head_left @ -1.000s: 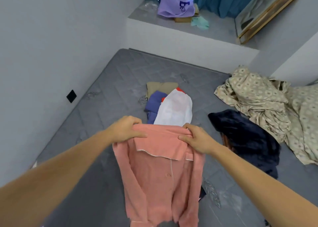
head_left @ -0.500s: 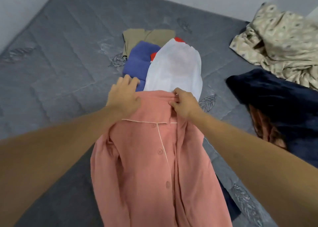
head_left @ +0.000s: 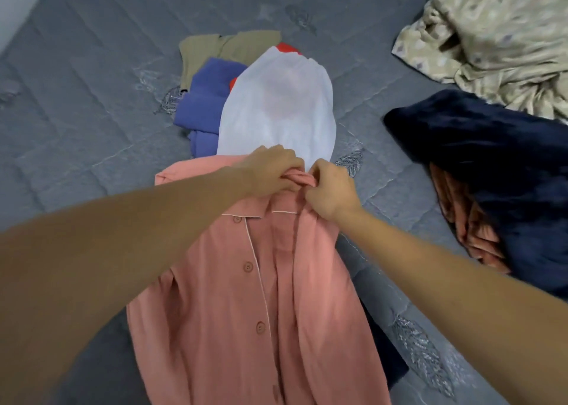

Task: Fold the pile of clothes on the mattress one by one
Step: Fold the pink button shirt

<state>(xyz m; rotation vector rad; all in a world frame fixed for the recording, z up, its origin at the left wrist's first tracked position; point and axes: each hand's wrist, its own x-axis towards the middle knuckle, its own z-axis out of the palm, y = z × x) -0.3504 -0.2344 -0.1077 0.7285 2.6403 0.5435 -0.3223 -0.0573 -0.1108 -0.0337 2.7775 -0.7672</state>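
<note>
— Two hands doing what?
— Left hand (head_left: 270,171) & right hand (head_left: 330,189) are both pinching pink shirt (head_left: 246,297) collar; shirt's lying mid-mattress (head_left: 76,112), touching folded stack (head_left: 261,97).

pink shirt (head_left: 246,297), white garment (head_left: 276,112), grey quilted mattress (head_left: 76,112)

Pink button-front pyjama shirt (head_left: 233,306): hem cut off by the bottom edge; collar bunched under the fingers (head_left: 289,181) of the left hand (head_left: 270,175) and right hand (head_left: 330,189).
Red garment (head_left: 287,48): only slivers show beyond the fingers, under the folded white cloth (head_left: 276,109).
Olive ribbed garment (head_left: 227,46): near part buried by the folded purple-blue garment (head_left: 204,103).
Dark cloth (head_left: 384,352): mostly under the shirt (kind unclear).
Beige patterned bedsheet (head_left: 491,32): cut by the right edge.
</note>
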